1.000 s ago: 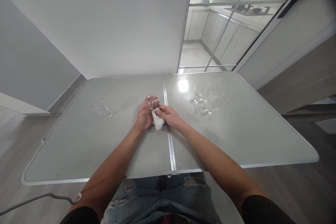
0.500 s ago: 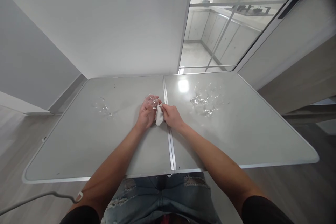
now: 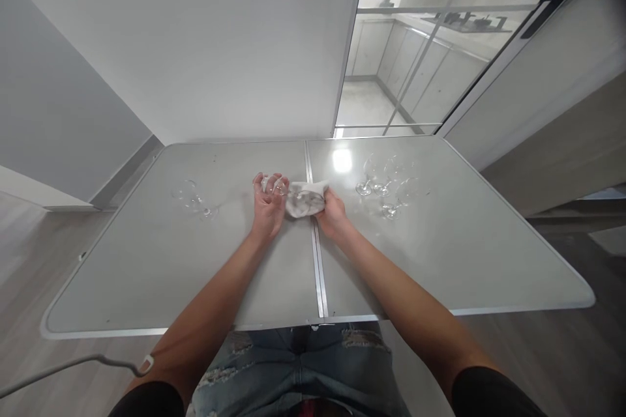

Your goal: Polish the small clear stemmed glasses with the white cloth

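Observation:
My left hand (image 3: 267, 210) holds a clear wine glass (image 3: 278, 187) on its side above the middle of the grey folding table (image 3: 161, 273). My right hand (image 3: 332, 212) grips a white cloth (image 3: 304, 199) that is wrapped around the bowl end of that glass. The two hands are close together over the table's centre seam (image 3: 315, 254). Much of the glass is hidden by the cloth and my fingers.
Three clear wine glasses (image 3: 386, 182) stand in a group at the right back of the table. Another glass (image 3: 193, 199) lies at the left back. A white wall rises behind; a glass door (image 3: 415, 45) shows a kitchen at the right.
My right hand has slid to the right and spread the cloth out over the glass. My left hand has shifted slightly left and turned the glass.

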`<state>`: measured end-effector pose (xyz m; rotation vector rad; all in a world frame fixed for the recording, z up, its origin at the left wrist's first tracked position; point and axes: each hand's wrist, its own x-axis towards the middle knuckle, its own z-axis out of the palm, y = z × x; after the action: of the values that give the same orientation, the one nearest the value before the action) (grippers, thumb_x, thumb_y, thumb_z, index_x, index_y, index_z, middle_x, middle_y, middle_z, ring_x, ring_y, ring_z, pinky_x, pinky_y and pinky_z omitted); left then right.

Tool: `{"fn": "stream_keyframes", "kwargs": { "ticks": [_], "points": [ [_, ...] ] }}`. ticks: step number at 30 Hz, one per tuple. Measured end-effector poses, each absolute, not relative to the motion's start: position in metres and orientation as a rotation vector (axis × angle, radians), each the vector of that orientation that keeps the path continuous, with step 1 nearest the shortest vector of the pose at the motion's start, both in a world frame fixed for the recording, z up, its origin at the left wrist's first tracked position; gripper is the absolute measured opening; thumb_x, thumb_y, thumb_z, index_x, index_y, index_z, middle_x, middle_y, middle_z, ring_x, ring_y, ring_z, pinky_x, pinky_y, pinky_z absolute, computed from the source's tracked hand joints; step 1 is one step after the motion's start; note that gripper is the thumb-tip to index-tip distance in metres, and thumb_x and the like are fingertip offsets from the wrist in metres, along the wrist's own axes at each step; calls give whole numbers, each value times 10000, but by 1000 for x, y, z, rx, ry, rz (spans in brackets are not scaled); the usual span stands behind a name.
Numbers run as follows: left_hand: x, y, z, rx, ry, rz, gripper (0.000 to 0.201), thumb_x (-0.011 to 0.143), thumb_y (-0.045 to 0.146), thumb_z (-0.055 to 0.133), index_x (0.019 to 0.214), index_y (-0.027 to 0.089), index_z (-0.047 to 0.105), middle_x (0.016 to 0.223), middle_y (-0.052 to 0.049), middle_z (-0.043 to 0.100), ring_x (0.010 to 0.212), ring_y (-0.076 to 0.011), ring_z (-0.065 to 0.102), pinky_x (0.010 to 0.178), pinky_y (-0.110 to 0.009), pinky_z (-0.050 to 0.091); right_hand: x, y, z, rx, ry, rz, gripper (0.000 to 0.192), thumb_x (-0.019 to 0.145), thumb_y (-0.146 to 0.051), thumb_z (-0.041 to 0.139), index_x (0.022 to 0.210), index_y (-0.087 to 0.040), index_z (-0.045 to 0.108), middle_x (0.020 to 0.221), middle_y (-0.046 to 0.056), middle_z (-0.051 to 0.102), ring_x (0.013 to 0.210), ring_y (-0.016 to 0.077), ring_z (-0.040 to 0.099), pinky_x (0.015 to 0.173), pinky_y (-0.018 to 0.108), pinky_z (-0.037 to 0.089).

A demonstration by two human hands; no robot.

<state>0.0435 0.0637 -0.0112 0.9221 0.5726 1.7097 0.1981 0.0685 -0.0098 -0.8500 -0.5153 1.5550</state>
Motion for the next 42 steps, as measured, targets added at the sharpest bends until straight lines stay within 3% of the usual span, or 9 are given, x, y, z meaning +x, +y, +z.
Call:
{"fn": "stream_keyframes", "kwargs": {
  "ticks": [4, 9, 14, 19, 25, 30, 36, 39, 42],
  "points": [
    [47, 62, -11, 1041, 617, 1664, 707, 640, 310, 933, 1179, 335, 476, 1191, -29, 606, 1148, -187, 653, 1053, -347, 490, 191, 61, -7, -780, -651, 1689, 354, 684, -375, 840, 885, -226, 589, 834, -4, 722, 771, 171, 666, 655, 267, 527],
    [50, 62, -12, 1064, 676, 1627, 732, 632, 376, 929, 1216, 320, 490, 1205, -53, 613, 1104, -219, 682, 957, -349, 550, 194, 60, -17, -966, -713, 1595, 566, 511, -232, 907, 968, -234, 574, 751, -37, 714, 610, 141, 624, 560, 247, 476],
    [51, 60, -10, 1088, 672, 1662, 699, 677, 378, 904, 1203, 315, 448, 1208, -60, 626, 1102, -221, 697, 1042, -406, 528, 200, 66, -23, -993, -785, 1561, 414, 553, -269, 875, 902, -171, 676, 825, 28, 730, 726, 166, 651, 659, 279, 510],
    [54, 56, -7, 1124, 646, 1588, 662, 727, 351, 873, 1165, 324, 377, 1230, -64, 646, 1191, -244, 674, 1061, -437, 514, 198, 67, -22, -912, -719, 1504, 316, 612, -250, 827, 821, -208, 595, 735, -40, 657, 665, 124, 603, 607, 234, 476],
    [55, 54, -5, 1188, 672, 1602, 688, 699, 351, 892, 1152, 308, 375, 1140, -51, 676, 1178, -262, 681, 1023, -436, 540, 193, 63, -27, -944, -924, 1439, 519, 645, -255, 814, 1131, -234, 631, 930, 14, 731, 802, 179, 666, 691, 292, 530],
    [58, 51, -5, 1248, 727, 1580, 674, 674, 356, 906, 1131, 282, 415, 1093, -59, 716, 1107, -260, 712, 966, -430, 565, 198, 67, -28, -1043, -961, 1293, 289, 649, -221, 756, 933, -177, 725, 868, 26, 716, 784, 169, 627, 695, 283, 499],
    [59, 50, -6, 1235, 917, 1526, 615, 657, 393, 904, 1101, 214, 518, 1112, -123, 749, 980, -243, 743, 865, -384, 598, 199, 69, -24, -1006, -842, 1259, 182, 653, -217, 722, 796, -208, 611, 711, -43, 588, 657, 115, 520, 585, 225, 417],
    [56, 52, -5, 1182, 952, 1624, 590, 671, 360, 897, 1089, 222, 505, 1039, -95, 761, 943, -233, 753, 862, -381, 596, 199, 70, -23, -961, -763, 1367, 182, 680, -254, 705, 796, -213, 571, 724, -39, 559, 665, 116, 514, 595, 226, 423],
    [53, 54, -3, 1132, 957, 1758, 546, 688, 336, 884, 1048, 239, 485, 918, -22, 745, 927, -224, 759, 884, -386, 584, 206, 70, -21, -1122, -713, 1169, 187, 728, -278, 692, 842, -236, 549, 774, -32, 558, 697, 117, 514, 610, 220, 422]
  ]
}}
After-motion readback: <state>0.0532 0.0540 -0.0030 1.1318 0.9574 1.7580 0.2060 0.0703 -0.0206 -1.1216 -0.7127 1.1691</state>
